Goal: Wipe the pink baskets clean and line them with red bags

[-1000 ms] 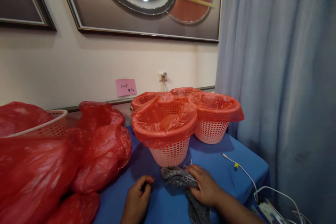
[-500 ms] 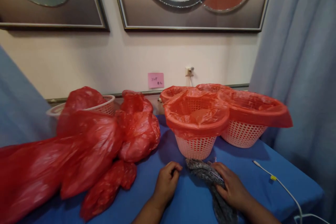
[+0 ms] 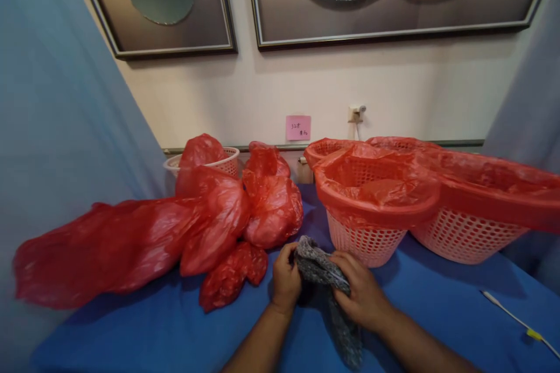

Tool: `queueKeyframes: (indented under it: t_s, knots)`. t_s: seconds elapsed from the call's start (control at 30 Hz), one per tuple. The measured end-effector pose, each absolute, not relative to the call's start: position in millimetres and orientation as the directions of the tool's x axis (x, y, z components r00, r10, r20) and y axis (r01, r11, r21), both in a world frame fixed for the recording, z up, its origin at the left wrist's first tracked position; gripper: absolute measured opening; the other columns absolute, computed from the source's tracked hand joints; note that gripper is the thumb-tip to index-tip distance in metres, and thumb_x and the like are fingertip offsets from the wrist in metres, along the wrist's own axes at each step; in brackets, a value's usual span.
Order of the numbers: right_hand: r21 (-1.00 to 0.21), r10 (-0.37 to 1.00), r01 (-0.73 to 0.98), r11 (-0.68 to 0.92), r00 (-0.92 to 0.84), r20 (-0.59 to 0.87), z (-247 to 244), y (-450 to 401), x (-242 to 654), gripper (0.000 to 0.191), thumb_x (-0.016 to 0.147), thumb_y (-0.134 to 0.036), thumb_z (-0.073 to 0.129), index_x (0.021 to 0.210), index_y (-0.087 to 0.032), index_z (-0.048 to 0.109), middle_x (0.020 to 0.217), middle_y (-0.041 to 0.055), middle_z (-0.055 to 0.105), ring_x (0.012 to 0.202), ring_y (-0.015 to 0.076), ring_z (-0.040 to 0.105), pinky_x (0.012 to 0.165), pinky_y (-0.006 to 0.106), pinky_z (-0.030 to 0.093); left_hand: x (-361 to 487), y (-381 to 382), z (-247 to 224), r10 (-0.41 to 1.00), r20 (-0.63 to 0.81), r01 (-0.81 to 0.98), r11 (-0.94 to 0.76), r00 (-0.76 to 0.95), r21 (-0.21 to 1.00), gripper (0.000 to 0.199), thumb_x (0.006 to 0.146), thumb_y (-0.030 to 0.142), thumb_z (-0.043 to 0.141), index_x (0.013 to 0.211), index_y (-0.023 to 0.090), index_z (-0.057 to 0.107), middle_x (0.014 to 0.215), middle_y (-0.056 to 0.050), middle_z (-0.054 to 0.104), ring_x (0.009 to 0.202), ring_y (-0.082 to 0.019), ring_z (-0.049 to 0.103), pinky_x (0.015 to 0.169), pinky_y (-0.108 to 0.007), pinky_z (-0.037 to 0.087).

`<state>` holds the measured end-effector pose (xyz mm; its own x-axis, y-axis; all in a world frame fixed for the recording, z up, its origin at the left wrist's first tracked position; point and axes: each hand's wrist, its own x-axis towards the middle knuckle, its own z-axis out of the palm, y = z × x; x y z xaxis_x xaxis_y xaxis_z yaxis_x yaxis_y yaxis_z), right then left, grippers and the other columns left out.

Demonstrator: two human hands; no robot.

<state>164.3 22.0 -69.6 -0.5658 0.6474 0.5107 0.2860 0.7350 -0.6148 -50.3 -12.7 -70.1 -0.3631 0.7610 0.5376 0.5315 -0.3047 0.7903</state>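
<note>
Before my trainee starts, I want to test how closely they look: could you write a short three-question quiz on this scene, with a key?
1. True or false: the left hand and the right hand are both on the speckled grey knitted fabric.
2. Where is the pink paper note? (a) on the blue curtain (b) on the cream wall (c) inside a basket
3. Fill in: from the wearer's view, the crumpled red plastic bags lie to the ____ of the round pink perforated plastic basket nearest the hands.

Key: 1. True. 2. b. 3. left.
</note>
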Motion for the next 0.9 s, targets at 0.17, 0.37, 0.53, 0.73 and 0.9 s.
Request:
queueKeyframes:
  t_s: [0.17, 0.37, 0.53, 0.73, 0.9]
  knots:
    - [-0.684, 0.702, 0.349, 0.641, -0.626, 0.339, -75.8, 42.8, 106.9, 0.048, 0.080, -0.013, 0.059, 0.127, -0.020, 0.066, 0.128, 0.0133, 0.069, 0.123, 0.0315, 0.064, 0.111, 0.049, 0.051, -77.7, -24.0, -46.2, 0.598, 0.661, 0.684, -0.243, -0.453, 0.688, 0.029, 0.101, 0.024, 0.052, 0.128, 0.018, 0.062, 0.127, -0.014, 0.073, 0.118, -0.026, 0.071, 0.100, -0.045, 0.061]
    - [-0.673, 0.694, 0.385, 0.632, -0.667, 0.270, -97.7, 41.8, 110.8, 0.055, 0.092, -0.034, 0.068, 0.145, -0.022, 0.060, 0.147, 0.0140, 0.063, 0.140, 0.0367, 0.055, 0.122, 0.058, 0.039, -171.0, 8.4, 74.2, 0.531, 0.780, 0.879, -0.128, -0.330, 0.459, 0.031, 0.097, 0.020, 0.057, 0.127, 0.018, 0.063, 0.141, -0.015, 0.066, 0.137, -0.029, 0.060, 0.118, -0.052, 0.048]
    - [-0.614, 0.647, 0.374, 0.695, -0.699, 0.307, -102.2, 39.3, 115.2, 0.060, 0.101, -0.057, 0.061, 0.155, -0.031, 0.055, 0.158, 0.0117, 0.059, 0.150, 0.0395, 0.047, 0.128, 0.069, 0.022, -260.8, 76.0, 172.1, 0.577, 0.734, 0.923, 0.094, -0.357, 0.374, 0.036, 0.101, 0.035, 0.069, 0.132, 0.017, 0.066, 0.145, -0.011, 0.064, 0.136, -0.033, 0.059, 0.115, -0.059, 0.048]
    - [-0.612, 0.569, 0.269, 0.743, -0.736, 0.366, -101.2, 54.9, 109.2, 0.049, 0.103, -0.047, 0.059, 0.149, -0.030, 0.060, 0.152, 0.0109, 0.065, 0.144, 0.0352, 0.055, 0.127, 0.064, 0.031, -304.4, 132.7, 192.1, 0.641, 0.626, 0.895, 0.277, -0.444, 0.350, 0.037, 0.100, 0.039, 0.072, 0.130, 0.017, 0.067, 0.138, -0.011, 0.067, 0.126, -0.030, 0.065, 0.108, -0.057, 0.053]
    - [-0.655, 0.595, 0.297, 0.694, -0.749, 0.291, -99.1, 60.9, 107.3, 0.044, 0.100, -0.042, 0.062, 0.141, -0.028, 0.066, 0.146, 0.0115, 0.068, 0.138, 0.0347, 0.061, 0.123, 0.057, 0.041, -272.5, 161.8, 154.1, 0.767, 0.598, 0.952, 0.053, -0.232, 0.302, 0.036, 0.101, 0.040, 0.069, 0.127, 0.015, 0.069, 0.135, -0.010, 0.068, 0.122, -0.029, 0.067, 0.106, -0.053, 0.055]
